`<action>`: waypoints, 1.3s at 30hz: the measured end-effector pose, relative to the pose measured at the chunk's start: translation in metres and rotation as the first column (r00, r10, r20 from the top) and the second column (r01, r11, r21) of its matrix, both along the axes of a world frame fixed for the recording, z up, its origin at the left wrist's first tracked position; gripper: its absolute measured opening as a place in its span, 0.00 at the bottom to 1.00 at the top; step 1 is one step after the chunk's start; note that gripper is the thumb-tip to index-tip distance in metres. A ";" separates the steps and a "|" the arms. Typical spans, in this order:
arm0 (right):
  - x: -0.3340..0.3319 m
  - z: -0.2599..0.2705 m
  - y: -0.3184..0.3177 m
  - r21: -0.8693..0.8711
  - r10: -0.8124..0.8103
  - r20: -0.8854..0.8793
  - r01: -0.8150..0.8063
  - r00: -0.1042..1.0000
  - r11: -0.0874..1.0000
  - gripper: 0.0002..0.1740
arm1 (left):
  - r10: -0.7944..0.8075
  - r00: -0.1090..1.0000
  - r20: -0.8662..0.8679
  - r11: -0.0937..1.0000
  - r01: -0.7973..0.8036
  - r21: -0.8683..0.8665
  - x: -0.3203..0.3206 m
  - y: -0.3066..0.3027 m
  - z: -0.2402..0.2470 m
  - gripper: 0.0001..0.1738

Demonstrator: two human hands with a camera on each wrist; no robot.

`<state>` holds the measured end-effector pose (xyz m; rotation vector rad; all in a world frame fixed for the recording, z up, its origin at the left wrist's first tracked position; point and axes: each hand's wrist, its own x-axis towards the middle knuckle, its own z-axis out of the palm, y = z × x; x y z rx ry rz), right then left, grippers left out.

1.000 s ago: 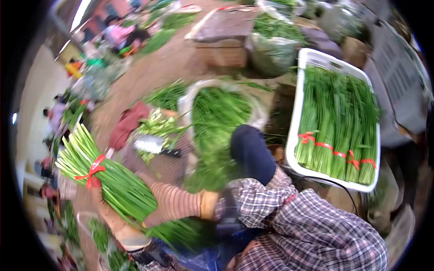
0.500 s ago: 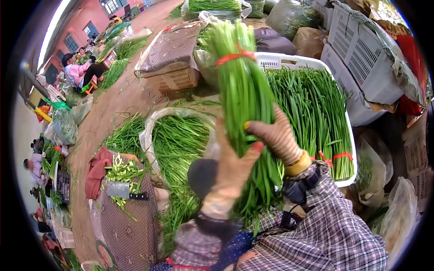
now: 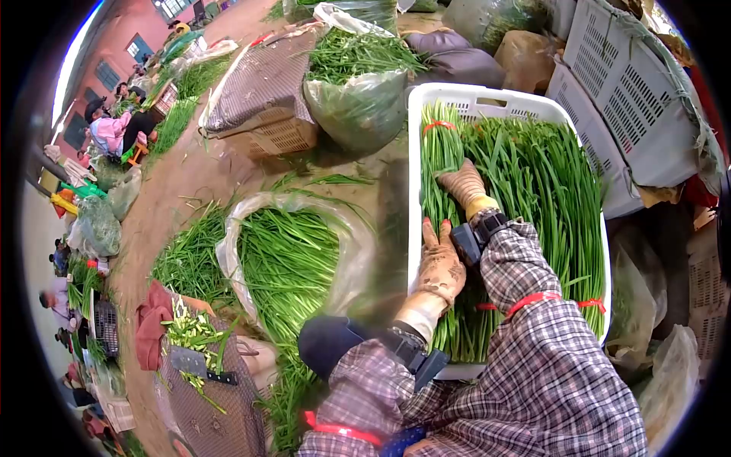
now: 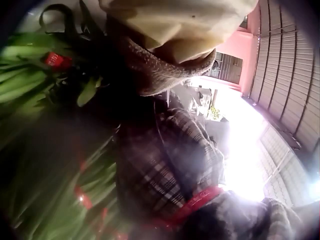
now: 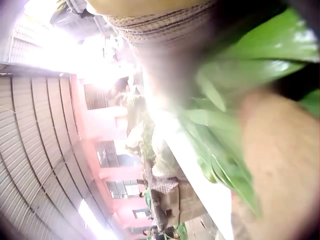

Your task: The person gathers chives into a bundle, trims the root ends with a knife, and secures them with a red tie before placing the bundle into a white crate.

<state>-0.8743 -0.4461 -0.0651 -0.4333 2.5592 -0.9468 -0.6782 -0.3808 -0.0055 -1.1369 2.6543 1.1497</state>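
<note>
A bunch of garlic chives, bound with red tape near its pale ends, lies along the left side of the white crate. My right hand, in a striped glove, holds it with the thumb over the top and fingers down its right side. Lower down, my left hand, in a soiled beige glove, rests on its leaves with fingers fairly straight. Other tied garlic chives fill the crate, their red tapes at the near end. The left wrist view is dark and blurred; in the right wrist view leaves fill the near right.
Left of the crate stands an open plastic sack of loose garlic chives. A cleaver lies on a cloth-covered stand beside cut stalk ends. Stacked white crates stand at right, another full sack behind.
The bunch went from the left to upright before me, and now lies in the crate, tied end away. Both hands moved right with it; the left fingers have loosened and straightened.
</note>
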 end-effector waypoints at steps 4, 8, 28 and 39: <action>0.011 0.017 0.006 -0.250 0.059 -0.075 -0.076 0.995 0.965 0.34 | 0.018 1.000 -0.009 1.000 -0.018 0.021 0.001 0.001 0.006 0.45; 0.005 0.010 0.005 -0.301 0.043 -0.029 -0.050 0.999 0.952 0.33 | 0.028 0.979 -0.201 0.995 -0.046 -0.086 -0.002 -0.003 -0.018 0.45; 0.015 0.073 0.011 0.301 0.418 -0.117 -0.368 0.901 0.879 0.58 | -0.195 0.926 0.323 0.981 0.180 0.074 0.009 0.007 0.018 0.41; 0.065 0.047 0.058 0.422 0.739 -0.186 -0.627 0.647 0.655 0.38 | -0.144 0.984 0.103 0.986 0.151 -0.069 0.024 0.023 -0.009 0.36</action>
